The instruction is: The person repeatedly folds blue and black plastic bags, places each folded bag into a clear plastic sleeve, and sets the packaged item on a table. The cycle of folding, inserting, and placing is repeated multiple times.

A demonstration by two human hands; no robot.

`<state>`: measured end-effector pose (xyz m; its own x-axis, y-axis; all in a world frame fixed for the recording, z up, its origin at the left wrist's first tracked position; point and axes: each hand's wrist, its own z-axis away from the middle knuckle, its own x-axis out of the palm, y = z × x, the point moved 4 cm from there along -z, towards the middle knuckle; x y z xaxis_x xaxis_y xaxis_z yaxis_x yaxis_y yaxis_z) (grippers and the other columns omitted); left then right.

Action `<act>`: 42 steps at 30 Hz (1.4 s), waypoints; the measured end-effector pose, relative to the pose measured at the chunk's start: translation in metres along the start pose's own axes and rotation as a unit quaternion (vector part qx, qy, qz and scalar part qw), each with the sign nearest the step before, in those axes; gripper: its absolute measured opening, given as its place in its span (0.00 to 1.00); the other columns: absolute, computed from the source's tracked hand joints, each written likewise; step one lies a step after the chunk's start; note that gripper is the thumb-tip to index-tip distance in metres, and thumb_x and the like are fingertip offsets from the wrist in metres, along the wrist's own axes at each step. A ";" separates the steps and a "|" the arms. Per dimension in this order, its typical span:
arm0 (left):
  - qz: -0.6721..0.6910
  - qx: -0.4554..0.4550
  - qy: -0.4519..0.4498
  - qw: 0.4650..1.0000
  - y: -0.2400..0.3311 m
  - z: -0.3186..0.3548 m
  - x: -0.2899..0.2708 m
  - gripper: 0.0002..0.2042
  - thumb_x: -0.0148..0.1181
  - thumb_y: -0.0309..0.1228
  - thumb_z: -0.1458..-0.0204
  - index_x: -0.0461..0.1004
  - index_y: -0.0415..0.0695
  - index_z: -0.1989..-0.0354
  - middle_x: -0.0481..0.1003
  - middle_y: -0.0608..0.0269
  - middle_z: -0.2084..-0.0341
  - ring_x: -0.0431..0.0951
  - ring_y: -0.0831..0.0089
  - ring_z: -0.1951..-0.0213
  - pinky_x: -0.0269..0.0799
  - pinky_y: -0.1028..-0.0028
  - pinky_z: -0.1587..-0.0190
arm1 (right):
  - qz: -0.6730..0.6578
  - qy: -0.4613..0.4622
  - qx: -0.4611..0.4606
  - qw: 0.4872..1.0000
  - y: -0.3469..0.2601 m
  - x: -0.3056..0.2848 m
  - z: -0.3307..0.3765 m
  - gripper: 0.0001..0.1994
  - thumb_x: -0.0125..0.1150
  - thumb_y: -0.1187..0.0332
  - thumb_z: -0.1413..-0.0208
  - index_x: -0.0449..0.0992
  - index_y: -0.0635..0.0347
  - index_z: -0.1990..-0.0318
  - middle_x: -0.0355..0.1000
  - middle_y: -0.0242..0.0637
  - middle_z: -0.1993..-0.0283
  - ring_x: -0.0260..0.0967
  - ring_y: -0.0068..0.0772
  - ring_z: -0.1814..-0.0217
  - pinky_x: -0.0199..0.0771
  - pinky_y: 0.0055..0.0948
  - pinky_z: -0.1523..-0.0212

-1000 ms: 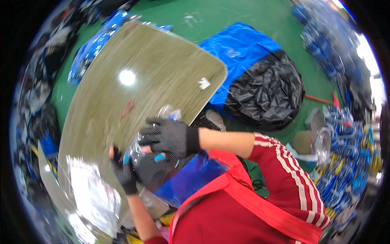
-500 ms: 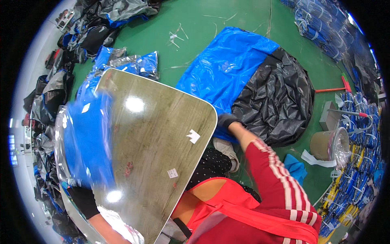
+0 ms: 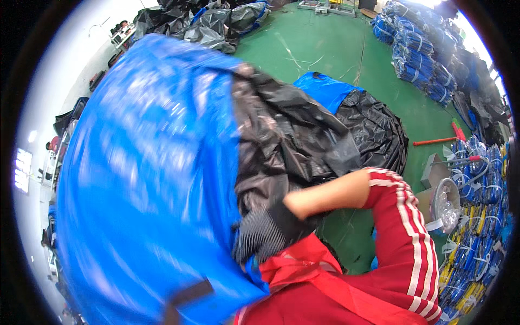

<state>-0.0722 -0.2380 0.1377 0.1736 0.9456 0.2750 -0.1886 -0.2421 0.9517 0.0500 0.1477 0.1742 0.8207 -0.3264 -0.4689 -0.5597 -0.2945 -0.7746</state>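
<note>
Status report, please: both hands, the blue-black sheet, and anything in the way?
Right hand at the blue-black sheet, grip unclear; left hand not visible. Sheet spread wide, hiding what lies behind. Second sheet on green floor beyond.

Here's the right hand point(image 3: 265, 233) on the big sheet point(image 3: 151, 179), which spreads left of the grip and well ahead of it! Close behind the grip, the apron point(image 3: 309, 260). Now ahead and right: a second sheet point(image 3: 379, 135) lies on the floor point(image 3: 309, 46), partly hidden beyond the first. Farther right, a long-handled tool point(image 3: 433, 142); nearer than that, a box point(image 3: 433, 172) and, just beside it, a bucket point(image 3: 423, 203) with plastic film point(image 3: 449, 214) inside. Right again, tied bundles point(image 3: 471, 260), and far ahead of them a stack point(image 3: 422, 59). Ahead-left, beyond the big sheet, a heap point(image 3: 216, 27); out far left, the wall point(image 3: 43, 103).
</note>
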 end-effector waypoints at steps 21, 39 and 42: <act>-0.253 -0.127 0.239 0.929 -0.080 0.185 -0.220 0.20 0.62 0.45 0.46 0.76 0.38 0.60 0.77 0.61 0.68 0.74 0.73 0.68 0.71 0.72 0.64 | 0.551 0.240 0.584 0.546 0.156 -0.131 0.188 0.18 0.53 0.56 0.44 0.71 0.48 0.48 0.74 0.47 0.55 0.73 0.54 0.54 0.74 0.50 0.58; -0.770 0.215 0.135 0.585 -0.106 0.075 0.089 0.37 0.56 0.57 0.51 0.61 0.50 0.35 0.57 0.48 0.35 0.55 0.46 0.34 0.43 0.43 0.33 | 0.457 0.078 0.502 0.731 0.191 -0.213 -0.061 0.59 0.64 0.32 0.61 0.50 0.73 0.33 0.56 0.63 0.34 0.57 0.55 0.31 0.56 0.39 0.32; -0.703 0.269 0.016 0.658 -0.143 0.024 0.172 0.41 0.54 0.67 0.58 0.63 0.61 0.35 0.53 0.50 0.32 0.43 0.38 0.31 0.28 0.29 0.37 | 0.495 -0.024 0.548 0.673 0.250 -0.195 -0.090 0.48 0.61 0.34 0.60 0.64 0.61 0.37 0.64 0.57 0.38 0.61 0.56 0.35 0.58 0.48 0.34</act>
<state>0.0078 -0.0458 0.0518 -0.2116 0.3185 -0.9240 0.5086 0.8432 0.1742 -0.2604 0.0573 0.1104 0.1247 0.1633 -0.9787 -0.4356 0.8952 0.0938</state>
